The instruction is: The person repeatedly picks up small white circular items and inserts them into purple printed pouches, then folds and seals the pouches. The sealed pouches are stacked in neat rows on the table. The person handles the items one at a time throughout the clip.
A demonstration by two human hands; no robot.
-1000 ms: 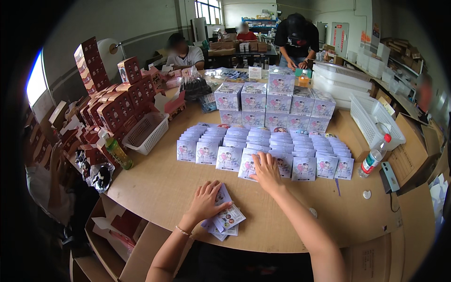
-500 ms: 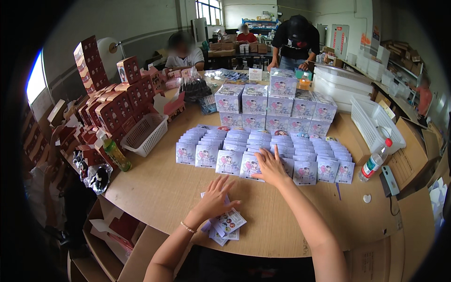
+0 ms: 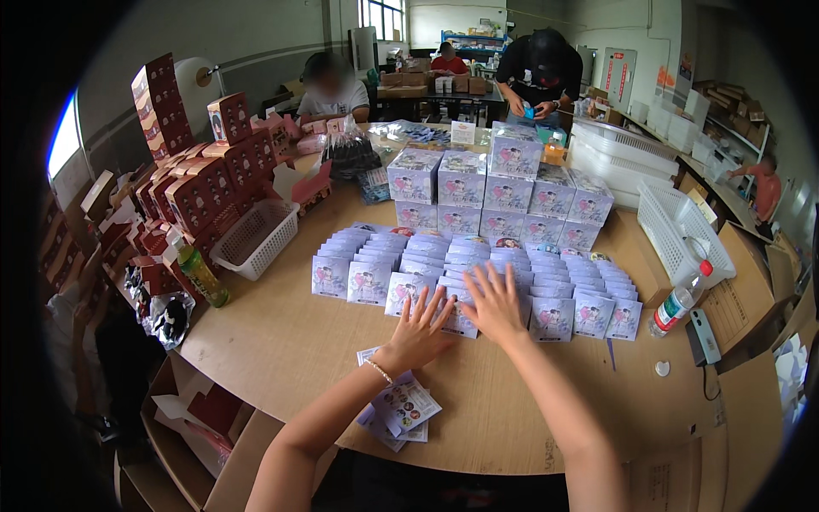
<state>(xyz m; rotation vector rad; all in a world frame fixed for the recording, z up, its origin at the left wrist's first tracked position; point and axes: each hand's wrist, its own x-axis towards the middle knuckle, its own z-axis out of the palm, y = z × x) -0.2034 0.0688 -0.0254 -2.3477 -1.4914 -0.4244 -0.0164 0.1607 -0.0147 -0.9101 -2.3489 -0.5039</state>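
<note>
Rows of lilac printed packets (image 3: 369, 282) lean one behind another across the middle of the table. My left hand (image 3: 417, 329) has its fingers spread against the front of a middle row. Right beside it, my right hand (image 3: 492, 304) also lies with fingers spread on the packets of that row. Neither hand is closed round anything. Below my left wrist, a small loose pile of lilac packets (image 3: 404, 407) lies flat near the table's front edge, some showing a side with small round pictures.
Stacked lilac boxes (image 3: 461, 178) stand behind the rows. To the left are dark red boxes (image 3: 201, 203), a white basket (image 3: 271, 247) and a green bottle (image 3: 201, 275). At right stand a clear bottle (image 3: 680, 300) and another white basket (image 3: 679, 224). Co-workers are around the far side.
My left hand has moved up and forward from the loose pile to the packet rows. My right hand's fingers have spread. Across the table, a co-worker now holds something blue.
</note>
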